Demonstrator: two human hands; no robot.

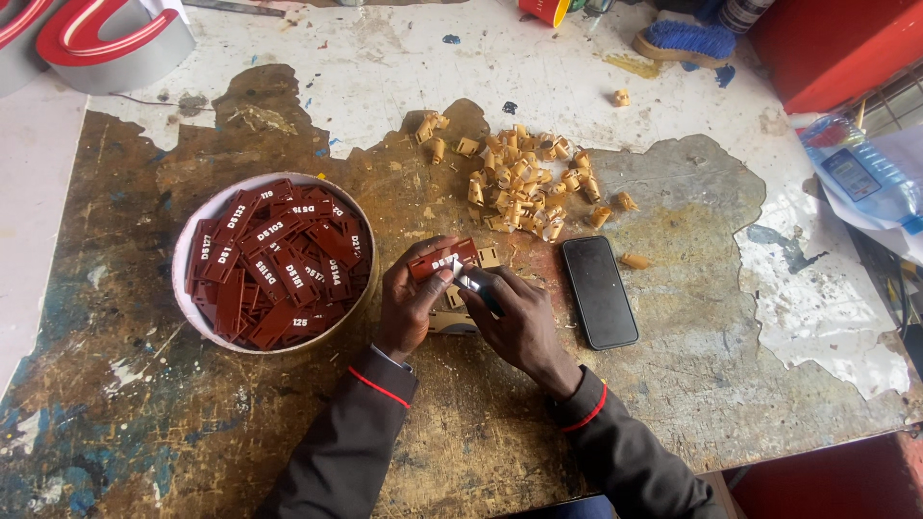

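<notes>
Dark sleeves with red cuff bands, both hands low over the worn counter (673,317).
Left hand (411,306) pinching a dark red lettered tag (443,260); right hand (519,322) closed around a small blade-like tool (474,282) touching that tag. Round white bowl (185,288) full of matching tags just left.

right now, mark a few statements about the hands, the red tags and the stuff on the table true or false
1. The left hand holds a dark red tag with white marking. True.
2. The round container beside the left hand is filled with blue tags. False: it holds dark red tags.
3. A black phone lies flat on the table, to the right of the right hand. True.
4. The pile of tan curled peelings lies inside the round container. False: it lies on the table beyond the hands.
5. The right hand is empty and resting flat. False: it holds a small tool against the tag.
</notes>
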